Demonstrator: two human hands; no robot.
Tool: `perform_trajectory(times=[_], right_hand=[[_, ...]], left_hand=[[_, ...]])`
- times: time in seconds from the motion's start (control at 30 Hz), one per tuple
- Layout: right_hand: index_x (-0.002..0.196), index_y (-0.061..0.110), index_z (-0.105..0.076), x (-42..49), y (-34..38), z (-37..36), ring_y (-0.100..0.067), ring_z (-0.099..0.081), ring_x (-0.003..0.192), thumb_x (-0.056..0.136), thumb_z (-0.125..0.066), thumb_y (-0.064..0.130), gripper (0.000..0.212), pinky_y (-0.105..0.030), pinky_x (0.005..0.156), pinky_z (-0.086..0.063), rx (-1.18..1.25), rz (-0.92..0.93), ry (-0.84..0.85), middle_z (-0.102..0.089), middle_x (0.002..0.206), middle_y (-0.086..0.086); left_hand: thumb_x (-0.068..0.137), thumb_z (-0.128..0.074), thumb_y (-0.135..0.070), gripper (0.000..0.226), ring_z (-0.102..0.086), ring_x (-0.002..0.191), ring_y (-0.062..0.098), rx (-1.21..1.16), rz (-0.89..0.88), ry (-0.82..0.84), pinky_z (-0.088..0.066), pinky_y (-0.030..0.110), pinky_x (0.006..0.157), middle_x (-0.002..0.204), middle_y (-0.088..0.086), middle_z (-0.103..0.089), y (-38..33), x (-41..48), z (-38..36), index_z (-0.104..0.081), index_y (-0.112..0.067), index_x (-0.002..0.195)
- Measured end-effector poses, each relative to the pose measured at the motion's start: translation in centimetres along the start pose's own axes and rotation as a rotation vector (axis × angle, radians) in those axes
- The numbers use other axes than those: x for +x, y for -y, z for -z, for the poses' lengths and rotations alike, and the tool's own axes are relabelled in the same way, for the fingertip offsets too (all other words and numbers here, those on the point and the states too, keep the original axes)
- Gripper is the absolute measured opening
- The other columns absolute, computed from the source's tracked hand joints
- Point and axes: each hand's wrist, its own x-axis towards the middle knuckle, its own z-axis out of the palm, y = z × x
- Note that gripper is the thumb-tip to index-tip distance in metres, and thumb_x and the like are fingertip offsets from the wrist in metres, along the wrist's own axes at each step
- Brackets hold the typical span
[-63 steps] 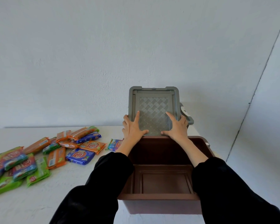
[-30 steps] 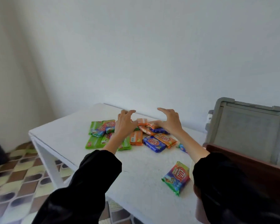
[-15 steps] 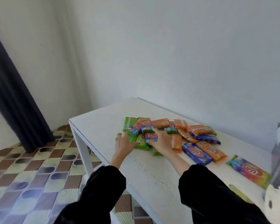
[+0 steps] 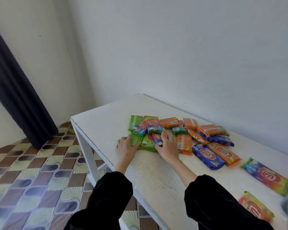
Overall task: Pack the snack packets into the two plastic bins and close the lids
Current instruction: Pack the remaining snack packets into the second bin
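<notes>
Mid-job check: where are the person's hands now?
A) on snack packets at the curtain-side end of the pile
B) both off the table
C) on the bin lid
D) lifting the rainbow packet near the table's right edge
A: the left hand grips a green packet and the right hand lies on the multicoloured packet beside it, at the pile's end nearest the dark curtain.

Green foil packets (image 4: 148, 143) at centre, orange foil packets (image 4: 184, 144), blue foil packets (image 4: 208, 156) with red logos and rainbow-striped foil packets (image 4: 266, 175) lie on the white painted table (image 4: 106, 123). At lower left, the tiled floor (image 4: 32, 171) has brown, navy and cream fan motifs. At upper left hangs a dark navy curtain (image 4: 15, 90).
</notes>
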Motion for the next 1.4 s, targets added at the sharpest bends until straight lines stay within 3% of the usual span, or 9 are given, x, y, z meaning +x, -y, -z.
perform_trajectory(times=[0.2, 0.33, 0.57, 0.7, 0.8, 0.87, 1.03, 1.17, 1.4], right_hand=[[0.141, 0.016, -0.038, -2.8, -2.3, 1.8, -0.025, -0.034, 0.133, 0.087, -0.055, 0.037, 0.06, -0.037, 0.112, -0.029, -0.066, 0.041, -0.064, -0.04, 0.144, -0.008], [0.137, 0.027, -0.042, -4.1, -2.8, 2.9, -0.025, -0.039, 0.127, 0.083, -0.057, 0.042, 0.059, -0.04, 0.11, -0.028, -0.108, 0.007, -0.076, -0.048, 0.131, -0.007], [0.144, 0.027, -0.031, -2.6, -1.3, 3.7, -0.034, -0.029, 0.136, 0.088, -0.053, 0.044, 0.062, -0.044, 0.114, -0.023, -0.207, 0.052, 0.111, -0.031, 0.148, -0.016], [0.141, 0.027, -0.038, -2.3, -1.0, 4.2, -0.032, -0.04, 0.13, 0.089, -0.058, 0.034, 0.057, -0.044, 0.113, -0.027, -0.224, 0.055, 0.139, -0.049, 0.137, -0.014], [0.138, 0.024, -0.045, -2.6, -0.7, 5.8, -0.026, -0.055, 0.115, 0.083, -0.067, 0.027, 0.059, -0.029, 0.089, -0.045, -0.209, 0.087, 0.181, -0.06, 0.124, -0.01], [0.138, 0.022, -0.046, -2.8, -0.7, 7.1, -0.023, -0.057, 0.112, 0.08, -0.07, 0.027, 0.063, -0.023, 0.07, -0.041, -0.225, 0.096, 0.207, -0.059, 0.126, -0.009], [0.137, 0.018, -0.047, -3.5, -0.7, 10.3, -0.015, -0.056, 0.073, 0.077, -0.073, 0.023, 0.066, -0.022, 0.062, -0.04, -0.193, 0.081, 0.209, -0.064, 0.091, -0.003], [0.137, 0.022, -0.046, -4.6, -0.6, 14.1, -0.018, -0.059, 0.098, 0.075, -0.074, 0.018, 0.068, -0.03, 0.081, -0.045, -0.194, 0.094, 0.161, -0.056, 0.129, -0.008], [0.131, 0.027, -0.052, -7.6, -3.2, 21.0, -0.026, -0.048, 0.121, 0.072, -0.078, 0.024, 0.065, -0.029, 0.087, -0.041, -0.21, 0.048, 0.048, -0.051, 0.135, -0.007]], left_hand=[[0.081, -0.062, -0.051, 0.068, -0.046, 0.118, 0.025, 0.079, -0.027, 0.189, -0.041, 0.041, 0.099, 0.126, 0.007, -0.053, 2.4, 0.1, 2.9, -0.039, -0.025, 0.139], [0.075, -0.072, -0.043, 0.078, -0.041, 0.128, 0.028, 0.22, -0.034, 0.401, -0.035, 0.047, 0.106, 0.139, 0.009, -0.045, 3.1, 1.2, 5.8, -0.035, -0.029, 0.142], [0.084, -0.062, -0.043, 0.073, -0.039, 0.125, 0.03, 0.24, -0.091, 0.3, -0.038, 0.043, 0.104, 0.136, 0.015, -0.041, 1.0, -0.2, 3.1, -0.026, -0.028, 0.146], [0.08, -0.068, -0.039, 0.065, -0.048, 0.113, 0.026, 0.24, -0.044, 0.187, -0.047, 0.037, 0.092, 0.122, 0.01, -0.054, 1.4, 0.1, 2.6, -0.04, -0.032, 0.138], [0.072, -0.076, -0.031, 0.062, -0.054, 0.102, 0.024, 0.134, -0.019, 0.128, -0.05, 0.031, 0.075, 0.111, 0.008, -0.06, 1.0, -0.3, 3.2, -0.054, -0.027, 0.129], [0.069, -0.078, -0.029, 0.063, -0.054, 0.099, 0.026, 0.087, -0.045, 0.089, -0.049, 0.032, 0.073, 0.108, 0.01, -0.061, 0.5, -0.9, 3.6, -0.056, -0.025, 0.127], [0.067, -0.081, -0.027, 0.064, -0.051, 0.086, 0.018, 0.036, -0.2, 0.072, -0.042, 0.025, 0.071, 0.108, 0.012, -0.06, -2.5, -2.3, 6.2, -0.058, -0.021, 0.126], [0.065, -0.082, -0.025, 0.063, -0.054, 0.087, 0.017, 0.022, -0.344, 0.105, -0.038, 0.022, 0.072, 0.114, 0.01, -0.062, -6.4, -3.9, 8.3, -0.059, -0.023, 0.125], [0.067, -0.081, -0.027, 0.061, -0.049, 0.078, 0.015, 0.047, -0.585, 0.193, -0.039, 0.026, 0.065, 0.092, -0.002, -0.053, -13.1, -6.5, 9.8, -0.059, -0.029, 0.124]])
